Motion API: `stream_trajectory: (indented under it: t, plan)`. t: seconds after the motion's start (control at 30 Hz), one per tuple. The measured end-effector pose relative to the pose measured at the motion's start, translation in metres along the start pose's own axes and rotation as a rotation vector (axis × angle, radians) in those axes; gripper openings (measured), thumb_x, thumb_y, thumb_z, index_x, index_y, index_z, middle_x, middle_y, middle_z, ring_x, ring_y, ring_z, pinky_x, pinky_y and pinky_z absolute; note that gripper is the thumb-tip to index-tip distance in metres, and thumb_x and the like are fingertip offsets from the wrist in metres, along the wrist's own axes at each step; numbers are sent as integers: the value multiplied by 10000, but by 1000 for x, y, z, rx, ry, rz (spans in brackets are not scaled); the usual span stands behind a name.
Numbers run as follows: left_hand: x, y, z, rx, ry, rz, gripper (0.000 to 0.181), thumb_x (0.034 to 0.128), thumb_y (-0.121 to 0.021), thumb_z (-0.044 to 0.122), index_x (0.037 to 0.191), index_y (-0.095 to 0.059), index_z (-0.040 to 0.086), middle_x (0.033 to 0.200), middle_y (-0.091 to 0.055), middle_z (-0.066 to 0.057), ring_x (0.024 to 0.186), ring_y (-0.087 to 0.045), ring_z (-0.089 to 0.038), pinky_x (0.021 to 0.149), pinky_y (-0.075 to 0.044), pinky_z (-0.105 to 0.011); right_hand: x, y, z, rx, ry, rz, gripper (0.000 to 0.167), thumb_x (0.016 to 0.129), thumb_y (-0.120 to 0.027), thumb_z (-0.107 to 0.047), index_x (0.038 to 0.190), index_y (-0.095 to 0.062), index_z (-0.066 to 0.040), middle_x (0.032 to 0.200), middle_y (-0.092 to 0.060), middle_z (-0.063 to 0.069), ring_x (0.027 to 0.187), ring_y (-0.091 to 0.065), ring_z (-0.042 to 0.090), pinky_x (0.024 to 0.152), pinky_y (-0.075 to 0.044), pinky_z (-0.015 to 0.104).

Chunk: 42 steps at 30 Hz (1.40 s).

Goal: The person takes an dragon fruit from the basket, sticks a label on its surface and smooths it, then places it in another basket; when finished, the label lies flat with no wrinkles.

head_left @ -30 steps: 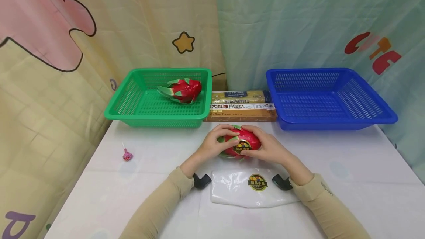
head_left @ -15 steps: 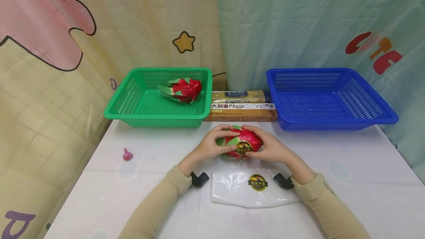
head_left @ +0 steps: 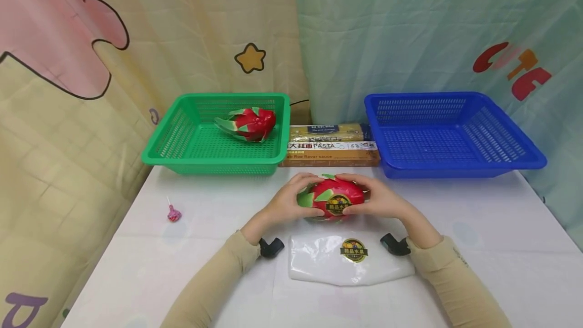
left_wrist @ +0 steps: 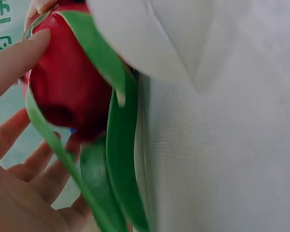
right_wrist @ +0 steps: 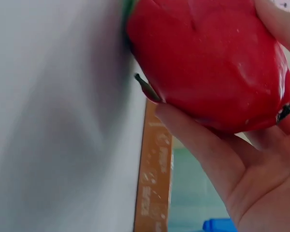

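A red dragon fruit point(head_left: 330, 190) with green leaf tips and a round black label lies at the middle of the table. My left hand point(head_left: 288, 200) curls round its leafy left end, thumb on the near side. From the right, my right hand point(head_left: 380, 200) grips the rounded end, thumb beside the label. In the left wrist view the green leaves point(left_wrist: 121, 145) hang by my palm. The right wrist view shows the smooth red skin point(right_wrist: 212, 63) between thumb and fingers. Just nearer to me lies a flat white plastic bag point(head_left: 314, 262) with the same kind of label.
A green basket point(head_left: 214, 162) at the back left holds another dragon fruit point(head_left: 255, 123). At the back right stands a blue basket point(head_left: 460, 165). Between them lie a pasta pack point(head_left: 328, 132) and a brown box point(head_left: 330, 156). A small lollipop point(head_left: 173, 213) lies at the left.
The dragon fruit between my hands has shifted slightly right and turned a little, its label now further right. My right hand has moved a bit to the right with it.
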State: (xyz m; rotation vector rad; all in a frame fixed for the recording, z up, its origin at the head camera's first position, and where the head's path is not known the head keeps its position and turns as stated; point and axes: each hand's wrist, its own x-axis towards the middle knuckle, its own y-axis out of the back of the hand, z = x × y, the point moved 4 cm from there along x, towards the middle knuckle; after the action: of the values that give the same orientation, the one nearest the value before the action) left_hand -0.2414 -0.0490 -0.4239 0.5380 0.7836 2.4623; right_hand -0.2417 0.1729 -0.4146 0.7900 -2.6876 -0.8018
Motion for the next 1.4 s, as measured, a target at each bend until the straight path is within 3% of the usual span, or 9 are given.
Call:
stream_trajectory:
  t: [0.13, 0.23, 0.4, 0.57, 0.73, 0.87, 1.03, 1.27, 1.4]
  plan:
    - [0, 1, 4, -18, 17, -35, 677, 763, -783, 350, 1353, -487, 198, 1322, -493, 33, 1105, -519, -135, 946, -429, -347, -10, 18, -2, -63, -5, -5, 734, 712, -826, -276, 1363, -499, -188, 1280, -548, 98, 1074, -543, 271, 855, -480, 406]
    - [1, 3, 5, -63, 17, -51, 726, 757, -792, 328, 1382, -451, 186, 1346, -481, 32, 1078, -544, -148, 921, -445, -322, -21, 36, -8, -44, -18, 6, 734, 721, -822, -238, 1373, -488, -189, 1264, -543, 114, 1047, -553, 261, 821, -504, 364]
    - [6, 8, 10, -176, 25, -58, 718, 764, -794, 263, 1384, -440, 186, 1306, -512, 16, 1084, -556, -171, 919, -449, -364, -39, 68, -19, 102, 73, 70, 731, 752, -765, -11, 1399, -432, -72, 1313, -473, 127, 1071, -544, 191, 780, -534, 310]
    - [22, 13, 20, -356, 56, -66, 634, 838, -716, 126, 1391, -410, 84, 1252, -537, -101, 997, -620, -218, 871, -492, -356, -55, 100, -24, 222, 168, 138, 745, 754, -663, 171, 1417, -390, -33, 1364, -425, 10, 1148, -469, 129, 777, -530, 266]
    - [43, 8, 35, -353, 39, -123, 505, 867, -686, 150, 1329, -493, 80, 1205, -581, -108, 967, -626, -172, 839, -501, -286, -60, 132, -18, 428, 183, 239, 713, 798, -565, 224, 1429, -383, -53, 1377, -418, 20, 1169, -450, 141, 824, -501, 222]
    - [62, -5, 47, -341, -2, -188, 459, 874, -676, 137, 1303, -524, 74, 1184, -595, -102, 964, -621, -166, 849, -489, -257, -56, 158, -6, 507, 99, 372, 657, 851, -543, 171, 1429, -405, -110, 1373, -410, 22, 1163, -449, 117, 809, -496, 189]
    - [92, -23, 62, -364, -34, -151, 387, 892, -650, 117, 1257, -557, 27, 1210, -593, -129, 1078, -575, -199, 882, -455, -216, -53, 183, 16, 491, -85, 522, 636, 872, -612, 42, 1425, -423, -209, 1412, -364, 19, 1154, -401, 94, 769, -477, 130]
    - [123, -46, 71, -397, 130, -74, 355, 888, -665, 205, 1216, -615, 78, 1110, -637, -47, 975, -585, -76, 791, -478, -197, -56, 203, 46, 244, -315, 576, 677, 870, -678, -204, 1450, -351, -323, 1486, -285, 31, 1168, -360, 102, 724, -454, 85]
    - [133, -57, 72, -346, 198, -6, 303, 879, -674, 213, 1155, -657, 90, 982, -640, 10, 921, -578, -56, 749, -466, -187, -55, 208, 61, 148, -442, 557, 740, 848, -673, -381, 1466, -265, -391, 1534, -205, 49, 1285, -276, 224, 857, -442, 197]
